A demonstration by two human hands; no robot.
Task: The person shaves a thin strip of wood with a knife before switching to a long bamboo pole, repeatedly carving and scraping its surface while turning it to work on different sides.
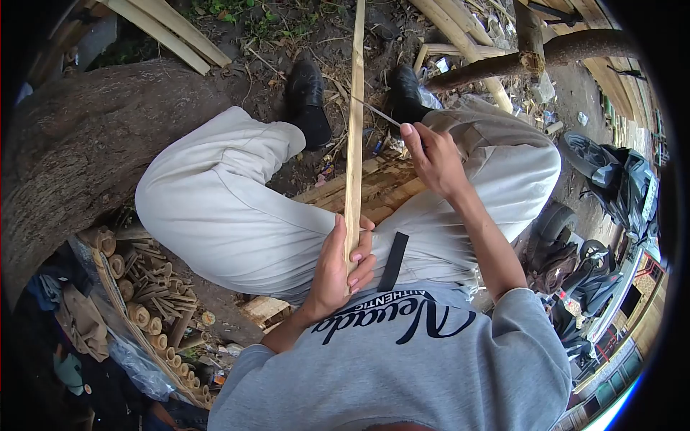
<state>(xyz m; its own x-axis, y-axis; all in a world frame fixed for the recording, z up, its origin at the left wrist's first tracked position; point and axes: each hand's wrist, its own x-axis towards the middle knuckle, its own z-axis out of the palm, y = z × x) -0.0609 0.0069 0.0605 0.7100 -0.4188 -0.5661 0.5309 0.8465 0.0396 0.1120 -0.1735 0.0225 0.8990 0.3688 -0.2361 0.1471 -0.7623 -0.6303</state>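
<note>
A long pale bamboo strip point(355, 136) runs from my lap up past my shoes toward the top of the view. My left hand point(339, 264) is closed around its lower end, fingers wrapped over it near my waist. In my right hand point(435, 159) is a knife point(375, 110), its handle hidden in the closed fingers. The thin blade points up and left, and its tip overlaps the strip's right edge between my shoes. Below the strip, between my legs, lies a piece of wood point(384, 188).
A thick trunk point(108, 122) lies to the left. Cut bamboo poles point(136, 312) are stacked at lower left. Split lengths point(169, 32) rest at upper left. A dark log point(496, 68) crosses upper right, and a motorbike point(611, 179) stands at right. Litter covers the soil.
</note>
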